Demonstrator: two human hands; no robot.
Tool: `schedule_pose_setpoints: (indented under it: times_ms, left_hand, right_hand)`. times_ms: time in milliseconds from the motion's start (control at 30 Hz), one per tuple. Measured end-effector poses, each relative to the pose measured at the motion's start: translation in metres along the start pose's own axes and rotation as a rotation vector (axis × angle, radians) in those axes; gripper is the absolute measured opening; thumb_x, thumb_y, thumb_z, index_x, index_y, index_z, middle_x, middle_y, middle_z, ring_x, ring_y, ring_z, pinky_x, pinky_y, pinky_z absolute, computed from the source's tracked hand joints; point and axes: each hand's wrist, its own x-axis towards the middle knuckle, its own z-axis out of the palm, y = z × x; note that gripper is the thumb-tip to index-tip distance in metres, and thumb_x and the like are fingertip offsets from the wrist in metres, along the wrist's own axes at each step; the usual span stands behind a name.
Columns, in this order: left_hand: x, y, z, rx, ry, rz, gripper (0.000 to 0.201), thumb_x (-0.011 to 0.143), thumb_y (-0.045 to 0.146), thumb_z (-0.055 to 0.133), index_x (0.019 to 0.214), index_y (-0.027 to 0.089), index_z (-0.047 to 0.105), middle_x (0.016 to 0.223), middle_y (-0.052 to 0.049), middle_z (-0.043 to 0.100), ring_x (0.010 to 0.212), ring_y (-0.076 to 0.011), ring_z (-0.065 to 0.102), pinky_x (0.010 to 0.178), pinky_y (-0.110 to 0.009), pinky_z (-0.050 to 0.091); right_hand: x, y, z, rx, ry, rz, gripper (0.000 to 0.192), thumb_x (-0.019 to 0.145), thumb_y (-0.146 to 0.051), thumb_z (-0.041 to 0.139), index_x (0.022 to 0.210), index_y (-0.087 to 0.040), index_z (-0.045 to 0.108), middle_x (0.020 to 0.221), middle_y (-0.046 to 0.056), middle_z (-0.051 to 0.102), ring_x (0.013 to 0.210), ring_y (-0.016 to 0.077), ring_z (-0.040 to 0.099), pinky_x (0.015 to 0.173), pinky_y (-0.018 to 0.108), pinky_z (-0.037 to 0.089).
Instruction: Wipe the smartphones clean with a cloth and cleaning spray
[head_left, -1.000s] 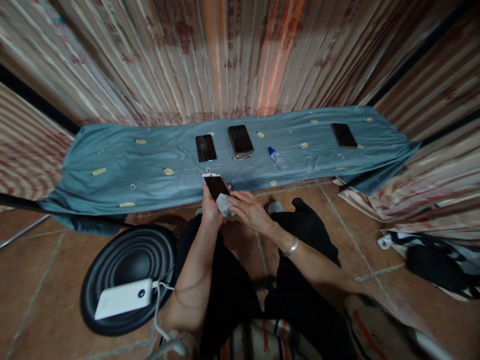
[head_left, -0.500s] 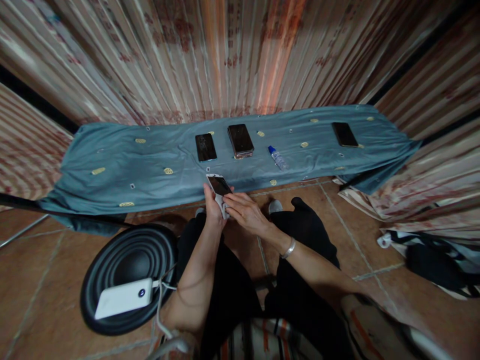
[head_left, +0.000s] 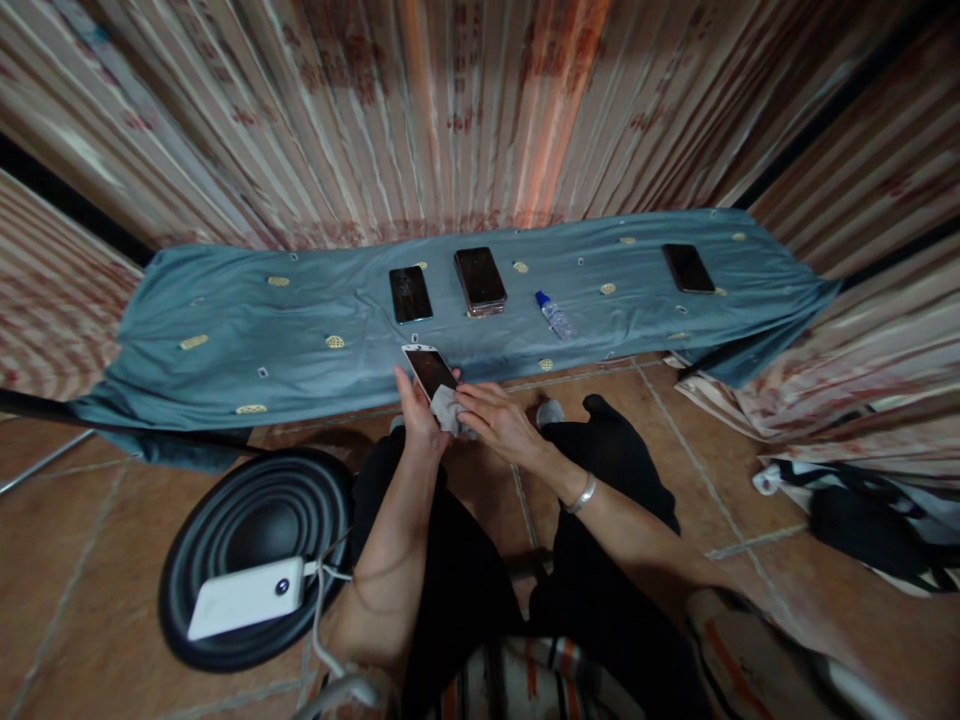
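Observation:
My left hand (head_left: 422,415) is closed around a white-framed smartphone (head_left: 430,368), its dark screen facing up, just in front of the cloth-covered bench. My right hand (head_left: 499,420) presses a pale grey cloth (head_left: 448,407) against the phone's lower end, fingers bent over it. Beyond them on the bench lie a dark phone (head_left: 411,294) and a stack of phones (head_left: 481,278). A small clear bottle with a blue cap (head_left: 554,316) rests on its side to the right of the stack.
A blue patterned cloth (head_left: 315,310) covers the long bench, with another dark phone (head_left: 688,268) at its right. At lower left, a white power bank (head_left: 247,598) with a cable sits on a round black ribbed stool (head_left: 184,560). Curtains (head_left: 480,120) hang behind; a black bag (head_left: 862,525) lies right.
The phone and my left hand have shifted slightly left. My right hand has drawn back toward the phone's lower end, leaving more of the cloth in sight.

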Motion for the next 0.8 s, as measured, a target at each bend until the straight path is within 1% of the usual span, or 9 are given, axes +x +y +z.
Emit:
schedule_pose_setpoints:
  times_ms: [67, 133, 300, 367, 433, 533, 667, 733, 800]
  left_hand:
    - [0.001, -0.002, 0.0, 0.004, 0.008, -0.002, 0.068, 0.086, 0.077, 0.032, 0.085, 0.019, 0.067, 0.085, -0.012, 0.073, 0.1, -0.0273, 0.069, 0.082, -0.036, 0.055]
    - [0.002, -0.004, -0.001, 0.005, 0.012, -0.002, 0.067, 0.087, 0.076, 0.033, 0.082, 0.019, 0.067, 0.08, -0.011, 0.073, 0.098, -0.0257, 0.07, 0.081, -0.034, 0.055]
    - [0.005, -0.007, -0.003, 0.006, -0.001, -0.007, 0.063, 0.088, 0.072, 0.036, 0.076, 0.019, 0.067, 0.066, -0.006, 0.069, 0.08, -0.0198, 0.071, 0.072, -0.028, 0.054]
    - [0.003, -0.007, -0.002, 0.0, -0.004, -0.013, 0.063, 0.091, 0.069, 0.033, 0.076, 0.019, 0.067, 0.063, -0.005, 0.067, 0.074, -0.0182, 0.071, 0.071, -0.028, 0.054]
    - [-0.001, -0.007, 0.0, -0.017, -0.007, -0.017, 0.064, 0.096, 0.063, 0.026, 0.076, 0.018, 0.067, 0.062, -0.004, 0.067, 0.074, -0.0174, 0.071, 0.073, -0.027, 0.055]
    - [-0.009, -0.009, 0.003, -0.031, -0.017, -0.019, 0.066, 0.099, 0.057, 0.02, 0.08, 0.017, 0.068, 0.068, -0.005, 0.07, 0.081, -0.0174, 0.072, 0.078, -0.027, 0.055]
    - [-0.019, -0.013, 0.007, -0.039, -0.067, -0.058, 0.06, 0.096, 0.062, 0.03, 0.091, 0.018, 0.07, 0.089, -0.007, 0.075, 0.094, -0.0181, 0.072, 0.085, -0.028, 0.055]
    - [-0.021, -0.014, 0.009, -0.07, -0.093, -0.09, 0.062, 0.096, 0.063, 0.027, 0.098, 0.018, 0.07, 0.098, -0.008, 0.075, 0.103, -0.0184, 0.07, 0.088, -0.029, 0.054]
    - [-0.022, -0.013, 0.011, -0.105, -0.086, -0.115, 0.064, 0.097, 0.062, 0.023, 0.098, 0.019, 0.07, 0.1, -0.008, 0.075, 0.107, -0.0184, 0.069, 0.091, -0.029, 0.054]
  right_hand:
    - [0.002, -0.004, 0.001, -0.001, 0.002, -0.014, 0.038, 0.1, -0.038, 0.049, 0.133, -0.024, 0.062, 0.133, 0.009, 0.065, 0.123, 0.0246, 0.056, 0.107, 0.047, 0.047]
    - [0.003, -0.008, 0.002, 0.001, 0.01, -0.032, 0.038, 0.1, -0.037, 0.048, 0.132, -0.023, 0.063, 0.132, 0.01, 0.065, 0.122, 0.0245, 0.057, 0.107, 0.046, 0.047]
    - [0.005, -0.015, 0.003, 0.011, 0.006, -0.03, 0.037, 0.1, -0.032, 0.047, 0.133, -0.022, 0.061, 0.132, 0.01, 0.064, 0.122, 0.0247, 0.056, 0.106, 0.046, 0.047]
    - [0.005, -0.017, 0.002, -0.007, -0.003, -0.025, 0.038, 0.1, -0.031, 0.047, 0.133, -0.019, 0.061, 0.132, 0.012, 0.064, 0.122, 0.0257, 0.056, 0.106, 0.046, 0.047]
    - [0.005, -0.02, 0.001, -0.031, -0.009, -0.023, 0.039, 0.099, -0.031, 0.047, 0.132, -0.014, 0.061, 0.133, 0.015, 0.063, 0.122, 0.027, 0.056, 0.107, 0.046, 0.047]
    - [0.007, -0.021, 0.0, -0.045, 0.0, -0.004, 0.039, 0.099, -0.033, 0.049, 0.13, -0.012, 0.062, 0.134, 0.017, 0.061, 0.126, 0.0287, 0.054, 0.109, 0.046, 0.046]
    - [0.015, -0.016, 0.0, -0.063, 0.058, 0.051, 0.041, 0.098, -0.037, 0.052, 0.127, -0.012, 0.064, 0.137, 0.019, 0.058, 0.128, 0.0297, 0.051, 0.11, 0.049, 0.044]
    - [0.018, -0.013, 0.0, -0.078, 0.089, 0.059, 0.042, 0.097, -0.039, 0.052, 0.129, -0.013, 0.063, 0.139, 0.018, 0.057, 0.129, 0.03, 0.05, 0.111, 0.05, 0.043]
    - [0.019, -0.013, -0.001, -0.076, 0.103, 0.046, 0.044, 0.098, -0.039, 0.051, 0.134, -0.015, 0.058, 0.141, 0.017, 0.055, 0.131, 0.0301, 0.049, 0.112, 0.052, 0.042]
